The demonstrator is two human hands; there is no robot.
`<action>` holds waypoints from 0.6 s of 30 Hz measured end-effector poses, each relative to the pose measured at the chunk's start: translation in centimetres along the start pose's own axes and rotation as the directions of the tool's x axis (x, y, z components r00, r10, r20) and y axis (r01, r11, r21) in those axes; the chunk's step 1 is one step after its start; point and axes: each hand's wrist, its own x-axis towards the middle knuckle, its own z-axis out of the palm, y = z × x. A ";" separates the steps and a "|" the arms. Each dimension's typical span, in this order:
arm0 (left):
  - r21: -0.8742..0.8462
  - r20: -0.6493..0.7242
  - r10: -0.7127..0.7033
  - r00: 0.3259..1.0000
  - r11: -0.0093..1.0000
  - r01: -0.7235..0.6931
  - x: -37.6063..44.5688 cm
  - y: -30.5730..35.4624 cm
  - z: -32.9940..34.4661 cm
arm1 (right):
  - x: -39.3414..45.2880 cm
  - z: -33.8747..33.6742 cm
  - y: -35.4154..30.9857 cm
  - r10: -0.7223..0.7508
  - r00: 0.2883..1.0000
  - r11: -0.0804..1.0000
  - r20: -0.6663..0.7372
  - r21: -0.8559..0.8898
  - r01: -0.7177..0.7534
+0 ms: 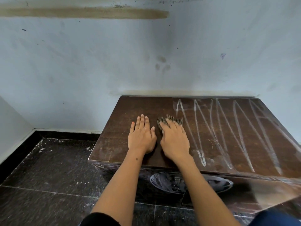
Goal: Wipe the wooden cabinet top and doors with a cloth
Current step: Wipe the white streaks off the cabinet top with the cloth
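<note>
Step in hand: wiping the cabinet top [133, 103] — the doors look not yet reached, judging by the pale smears on the front below.
Cloth: a small patterned cloth [169, 120] lies bunched on the top, near its middle, just left of the white streaks [228, 136].
Right hand: the right hand [175, 140] presses down on the cloth, fingers [171, 126] spread fairly flat over it; its outline is slightly blurred, so how tightly they grip I cannot tell.
Left hand: the left hand [141, 137] rests flat on bare wood just beside the right, fingers straight and together, holding nothing — it seems to steady the body.
Progress: the left part of the top looks dark and clean; the right part carries long zigzag streaks.
Next move: probably carrying the cloth rightward across the streaks with firm, even pressure to the far edge.
Containers: a dark round bowl-like thing [219, 183] shows below the near edge; contents unclear.
</note>
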 end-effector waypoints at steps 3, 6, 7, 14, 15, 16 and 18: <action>-0.007 0.008 -0.002 1.000 1.000 0.002 -0.2 0.1 -0.2 | 3.4 -0.9 -0.4 0.021 0.998 1.000 0.065 -0.024 -0.019; -0.006 0.001 -0.002 1.000 1.000 0.002 -0.1 0.1 -0.2 | 2.0 -1.0 -0.2 0.011 0.999 1.000 0.049 -0.025 -0.010; -0.006 -0.002 -0.004 1.000 1.000 0.004 0.0 0.1 -0.1 | 0.2 -0.9 0.1 0.001 1.000 1.000 0.015 -0.015 -0.001; -0.002 -0.011 -0.001 1.000 1.000 0.001 0.2 -0.2 0.2 | -4.7 -0.9 0.9 -0.050 0.999 0.998 -0.012 -0.031 0.049; -0.001 -0.001 -0.002 1.000 1.000 0.002 0.1 -0.2 0.1 | -3.0 -1.1 0.9 -0.049 0.999 0.998 0.018 -0.025 0.050; 0.003 0.003 -0.003 1.000 1.000 0.003 0.0 -0.1 0.0 | -1.4 -1.3 0.7 -0.041 0.998 0.999 0.042 -0.023 0.042; 0.010 0.004 0.000 1.000 1.000 0.000 -0.1 0.0 -0.1 | 0.9 -1.7 0.5 -0.018 0.997 0.999 0.076 -0.039 0.021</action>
